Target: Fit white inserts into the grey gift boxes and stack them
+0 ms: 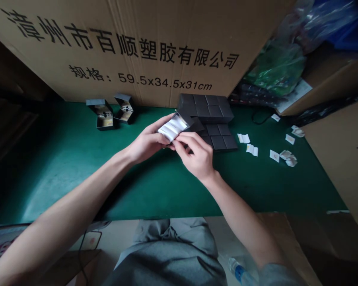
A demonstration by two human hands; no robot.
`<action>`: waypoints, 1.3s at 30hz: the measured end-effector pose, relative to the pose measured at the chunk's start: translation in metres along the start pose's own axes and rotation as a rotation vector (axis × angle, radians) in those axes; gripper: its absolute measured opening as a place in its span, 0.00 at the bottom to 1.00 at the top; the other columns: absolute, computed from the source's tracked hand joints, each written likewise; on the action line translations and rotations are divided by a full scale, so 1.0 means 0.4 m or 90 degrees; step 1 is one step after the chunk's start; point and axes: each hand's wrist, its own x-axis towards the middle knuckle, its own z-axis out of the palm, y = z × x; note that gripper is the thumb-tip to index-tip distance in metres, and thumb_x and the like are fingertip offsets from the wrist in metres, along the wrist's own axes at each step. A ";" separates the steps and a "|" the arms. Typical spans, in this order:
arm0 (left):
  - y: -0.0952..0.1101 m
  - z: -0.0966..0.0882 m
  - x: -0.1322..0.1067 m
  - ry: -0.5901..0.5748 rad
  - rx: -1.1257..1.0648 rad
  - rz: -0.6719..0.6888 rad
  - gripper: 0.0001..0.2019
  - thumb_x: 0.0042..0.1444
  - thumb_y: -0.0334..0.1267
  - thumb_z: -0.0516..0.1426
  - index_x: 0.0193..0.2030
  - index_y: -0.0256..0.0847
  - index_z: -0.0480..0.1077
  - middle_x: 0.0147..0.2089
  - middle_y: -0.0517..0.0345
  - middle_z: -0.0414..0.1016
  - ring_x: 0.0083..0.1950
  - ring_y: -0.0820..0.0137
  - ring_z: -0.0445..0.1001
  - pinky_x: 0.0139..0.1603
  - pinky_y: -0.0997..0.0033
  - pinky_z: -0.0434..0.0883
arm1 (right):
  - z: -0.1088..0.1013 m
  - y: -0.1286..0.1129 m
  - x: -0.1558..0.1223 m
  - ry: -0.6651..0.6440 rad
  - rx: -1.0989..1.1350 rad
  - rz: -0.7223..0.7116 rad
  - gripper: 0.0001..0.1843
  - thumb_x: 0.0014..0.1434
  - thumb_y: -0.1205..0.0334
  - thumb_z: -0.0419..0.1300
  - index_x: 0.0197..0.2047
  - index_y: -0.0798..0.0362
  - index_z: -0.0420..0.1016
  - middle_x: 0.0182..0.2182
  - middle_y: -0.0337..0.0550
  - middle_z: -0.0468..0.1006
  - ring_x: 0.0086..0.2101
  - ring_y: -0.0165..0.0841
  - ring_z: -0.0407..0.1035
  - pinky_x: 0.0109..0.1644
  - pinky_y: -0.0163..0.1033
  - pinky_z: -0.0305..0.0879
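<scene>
My left hand point(149, 140) grips a small dark hinged box, tilted above the green table. A folded white paper slip point(173, 127) lies across the box's opening. My right hand point(197, 153) pinches the near edge of the slip with thumb and forefinger; whether the fingertips also touch the box I cannot tell. Just beyond my hands are closed black boxes point(209, 108), stacked in rows. Two opened black boxes point(104, 120) with pale insides stand to the left.
Several folded paper slips point(274, 155) are scattered at the right of the green table point(161, 194). A big printed carton point(155, 24) rises along the back. Plastic bags point(274, 71) sit at the back right. A water bottle point(238, 272) is below the table edge.
</scene>
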 end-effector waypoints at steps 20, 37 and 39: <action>-0.025 -0.033 0.003 0.009 0.113 0.035 0.49 0.46 0.31 0.75 0.75 0.47 0.63 0.45 0.56 0.82 0.41 0.69 0.80 0.46 0.70 0.79 | -0.019 0.003 0.007 -0.082 -0.022 -0.022 0.11 0.72 0.66 0.54 0.47 0.52 0.79 0.45 0.47 0.83 0.39 0.32 0.80 0.40 0.37 0.80; -0.012 -0.015 -0.001 0.006 0.090 0.007 0.51 0.45 0.27 0.72 0.77 0.47 0.61 0.40 0.59 0.81 0.36 0.70 0.80 0.43 0.69 0.79 | -0.012 0.003 0.016 -0.009 -0.016 -0.063 0.08 0.70 0.68 0.57 0.44 0.50 0.78 0.40 0.45 0.84 0.43 0.37 0.78 0.49 0.47 0.78; -0.011 -0.013 -0.001 0.015 0.085 0.007 0.51 0.44 0.27 0.72 0.76 0.46 0.61 0.41 0.58 0.82 0.36 0.70 0.80 0.43 0.68 0.80 | -0.010 0.005 0.014 -0.001 -0.027 -0.083 0.08 0.69 0.69 0.58 0.45 0.50 0.78 0.41 0.45 0.85 0.44 0.37 0.77 0.50 0.47 0.78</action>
